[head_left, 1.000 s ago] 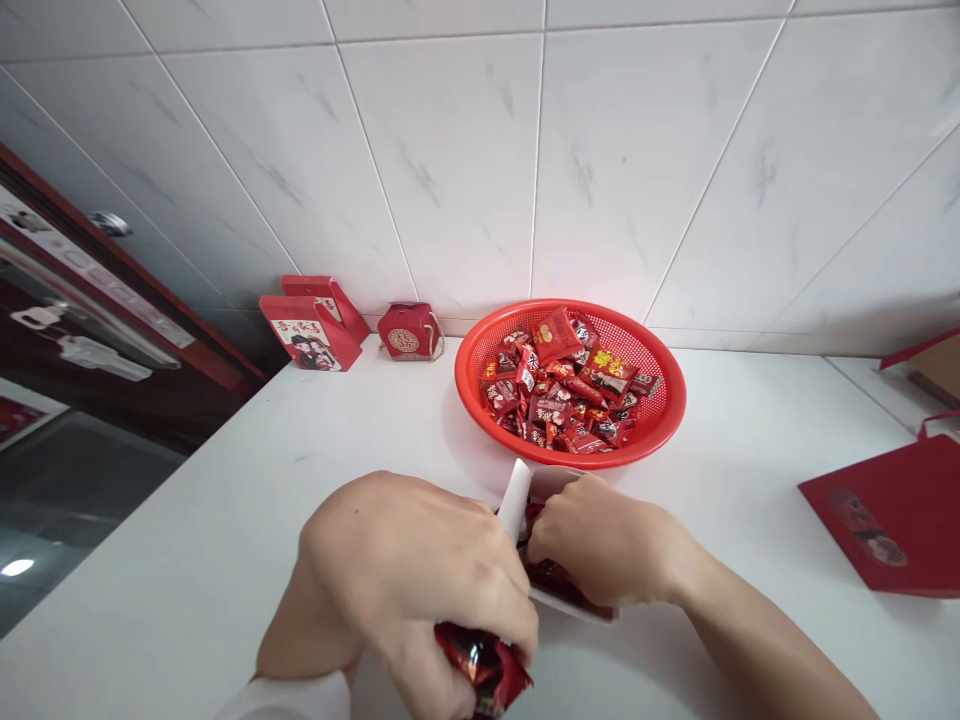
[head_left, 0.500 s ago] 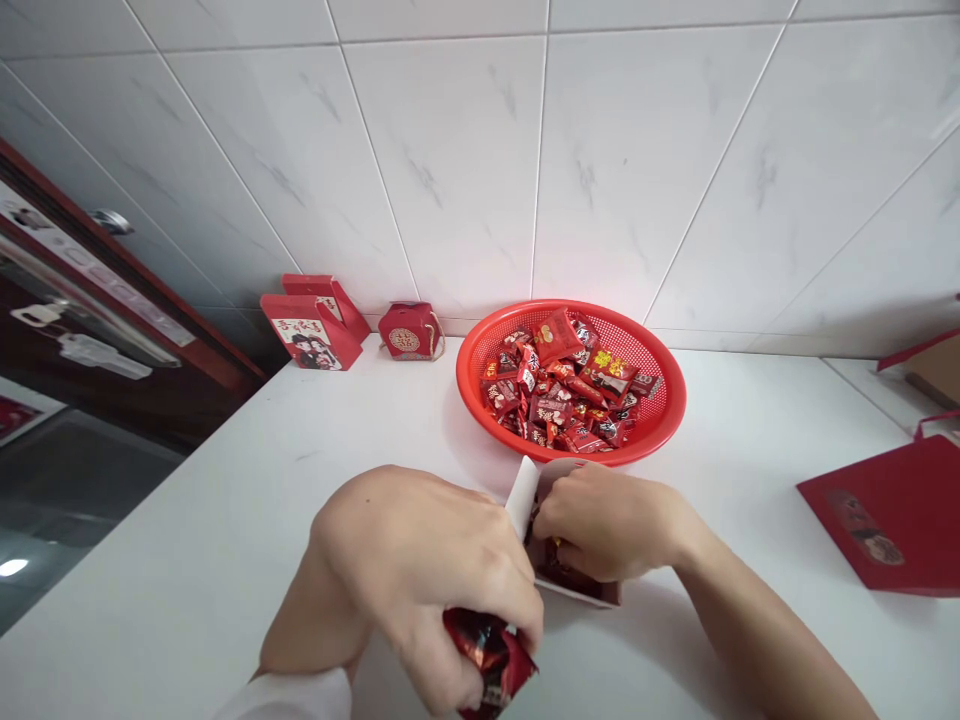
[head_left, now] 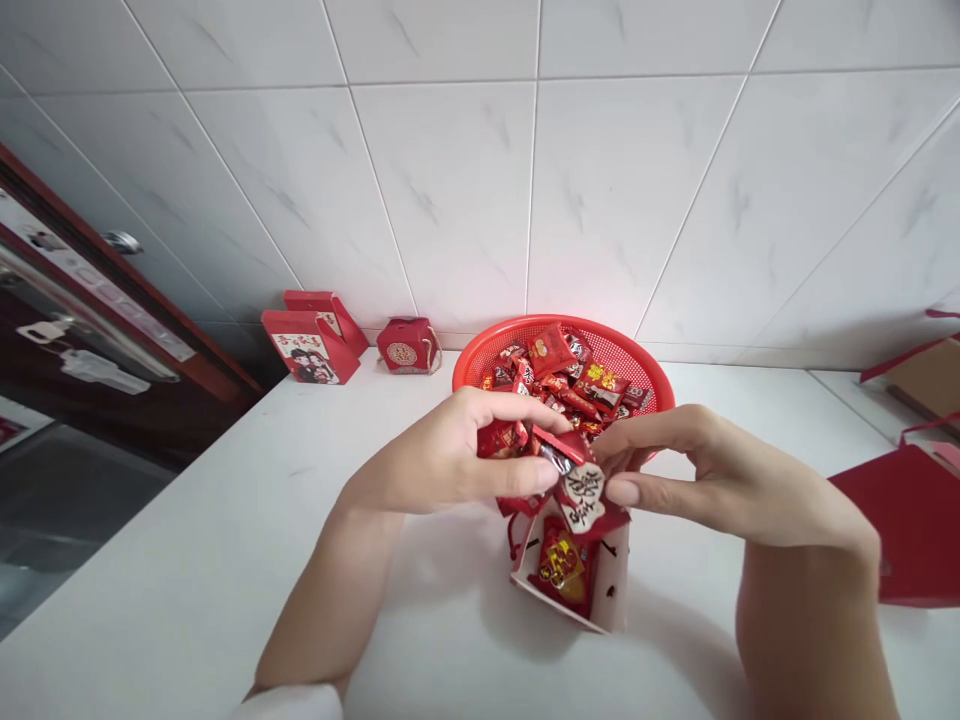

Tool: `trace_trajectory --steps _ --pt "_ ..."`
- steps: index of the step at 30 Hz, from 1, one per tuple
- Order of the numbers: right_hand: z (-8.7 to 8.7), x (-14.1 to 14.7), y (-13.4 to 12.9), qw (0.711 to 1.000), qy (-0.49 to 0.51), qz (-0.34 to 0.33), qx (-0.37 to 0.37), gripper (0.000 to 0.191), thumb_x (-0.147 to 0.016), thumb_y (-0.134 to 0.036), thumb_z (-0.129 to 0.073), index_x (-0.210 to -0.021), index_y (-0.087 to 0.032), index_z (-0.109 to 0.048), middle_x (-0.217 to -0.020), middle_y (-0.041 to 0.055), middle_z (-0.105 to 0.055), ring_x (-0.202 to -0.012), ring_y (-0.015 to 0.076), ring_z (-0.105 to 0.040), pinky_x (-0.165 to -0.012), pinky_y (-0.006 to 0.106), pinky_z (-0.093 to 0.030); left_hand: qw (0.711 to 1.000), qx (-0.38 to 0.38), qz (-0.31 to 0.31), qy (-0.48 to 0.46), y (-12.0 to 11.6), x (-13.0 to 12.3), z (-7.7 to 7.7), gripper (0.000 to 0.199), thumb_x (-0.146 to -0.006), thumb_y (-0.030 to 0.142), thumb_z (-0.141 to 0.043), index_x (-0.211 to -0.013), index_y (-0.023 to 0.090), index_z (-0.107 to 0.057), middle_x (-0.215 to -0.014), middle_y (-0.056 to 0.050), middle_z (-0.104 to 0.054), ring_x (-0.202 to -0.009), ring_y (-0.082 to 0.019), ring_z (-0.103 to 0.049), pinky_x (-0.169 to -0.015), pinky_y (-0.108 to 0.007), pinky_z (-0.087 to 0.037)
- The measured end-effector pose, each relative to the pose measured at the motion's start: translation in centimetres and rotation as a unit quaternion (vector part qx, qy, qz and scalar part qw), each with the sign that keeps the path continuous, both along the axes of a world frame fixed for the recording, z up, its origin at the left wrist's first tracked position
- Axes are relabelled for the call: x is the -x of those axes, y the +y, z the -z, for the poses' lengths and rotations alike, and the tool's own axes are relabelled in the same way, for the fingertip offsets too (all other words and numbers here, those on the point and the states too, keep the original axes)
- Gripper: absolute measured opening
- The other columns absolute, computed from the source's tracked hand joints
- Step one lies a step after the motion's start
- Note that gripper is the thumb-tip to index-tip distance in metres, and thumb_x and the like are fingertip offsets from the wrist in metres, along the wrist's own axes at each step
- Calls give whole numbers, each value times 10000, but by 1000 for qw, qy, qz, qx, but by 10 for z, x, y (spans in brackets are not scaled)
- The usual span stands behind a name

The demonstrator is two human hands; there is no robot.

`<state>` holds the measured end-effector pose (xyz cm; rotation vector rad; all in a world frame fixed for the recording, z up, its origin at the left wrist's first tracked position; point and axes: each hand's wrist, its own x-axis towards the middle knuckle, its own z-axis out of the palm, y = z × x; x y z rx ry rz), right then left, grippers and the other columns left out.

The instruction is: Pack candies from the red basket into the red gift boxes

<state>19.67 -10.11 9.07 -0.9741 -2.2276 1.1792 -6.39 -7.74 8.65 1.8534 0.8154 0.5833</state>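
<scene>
Several red-wrapped candies (head_left: pixel 501 440) are gripped in my left hand (head_left: pixel 465 450), its thumb across the front of them. My right hand (head_left: pixel 675 470) pinches a red candy packet (head_left: pixel 586 495) with a white patch and dark lettering, at its right edge. Both hands are above a small open candy box (head_left: pixel 611 590), white inside. Down in the box lies a red packet with yellow print (head_left: pixel 562 565). Behind the hands stands a red plastic basket (head_left: pixel 660 385) heaped with wrapped candies, its front rim partly hidden by my hands.
Against the tiled wall at the left stand red boxes with a couple's picture (head_left: pixel 307 350) and a small red box with a cord handle (head_left: pixel 409 347). A larger red box (head_left: pixel 900 510) is at the right, with a brown box (head_left: pixel 930 375) behind it.
My right hand has come up out of the box and now pinches a packet. My left hand, still holding candies, has moved up and right to meet it over the box.
</scene>
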Motion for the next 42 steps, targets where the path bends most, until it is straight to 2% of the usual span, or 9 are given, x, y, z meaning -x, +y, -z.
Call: trace_trajectory --steps 4,9,14,18,21,25,30,36,42 --pt "3 12 1 998 51 43 22 273 -959 -444 -680 -1013 -183 -736 -962 57 -775 -863 188 -723 -768 298 -586 999 6 -27 -20 5 -2 4 395 -874 368 -764 -1225 191 -731 -1053 -52 -793 -936 -205 -744 -849 -315 -616" --pt "8 23 2 988 98 113 44 299 -897 -368 -740 -1110 -174 -661 -807 25 -729 -744 184 -720 -678 310 -588 1000 15 -24 -3 7 -2 10 461 -892 415 -760 -1303 216 -696 -1062 -56 -783 -930 -196 -735 -861 -317 -610" --pt "6 19 2 987 87 135 2 362 -910 -315 -696 -1249 -196 -658 -747 0 -709 -676 176 -686 -658 330 -584 999 -36 -30 -2 9 0 7 488 -909 388 -730 -1365 239 -636 -1213 -67 -731 -999 -191 -708 -862 -301 -591" --pt "5 14 -2 993 20 111 -15 110 -908 -255 -649 -974 -202 -720 -835 25 -739 -713 162 -672 -673 301 -569 998 -54 7 20 10 12 0 379 -911 291 -676 -1283 219 -662 -1116 -47 -739 -798 -133 -690 -720 -242 -568" --pt "8 16 -7 995 -30 98 -1 99 -882 -176 -606 -799 -203 -651 -768 12 -707 -680 148 -634 -628 264 -532 987 -37 140 73 8 19 -2 349 -879 200 -648 -1224 197 -705 -901 -22 -753 -649 -112 -643 -599 -200 -508" --pt "17 26 -13 989 -133 56 0 182 -901 -94 -542 -806 -202 -654 -749 -2 -694 -624 118 -591 -554 216 -437 949 -34 293 106 5 14 2 347 -853 164 -649 -1186 151 -745 -834 -61 -765 -668 -149 -659 -611 -215 -500" --pt "32 35 -16 956 -286 -32 -61 235 -872 -29 -516 -821 -180 -687 -741 22 -685 -621 135 -582 -575 246 -370 935 -51 311 160 8 4 7 313 -842 164 -641 -1135 158 -751 -850 -53 -768 -667 -157 -655 -602 -231 -482" --pt "41 49 -18 925 -351 -120 -84 219 -770 2 -584 -628 -153 -648 -787 52 -708 -648 142 -568 -546 284 -297 925 -29 315 211 9 -2 7 102 -787 131 -652 -855 177 -712 -694 16 -708 -575 -118 -590 -531 -201 -433" --pt "47 64 -13 881 -430 -167 -103 109 -813 -120 -696 -719 -136 -749 -818 96 -755 -901 240 -657 -572 317 -302 920 -33 319 224 9 -3 11 70 -732 108 -691 -746 175 -674 -607 37 -655 -532 -105 -551 -503 -191 -411"
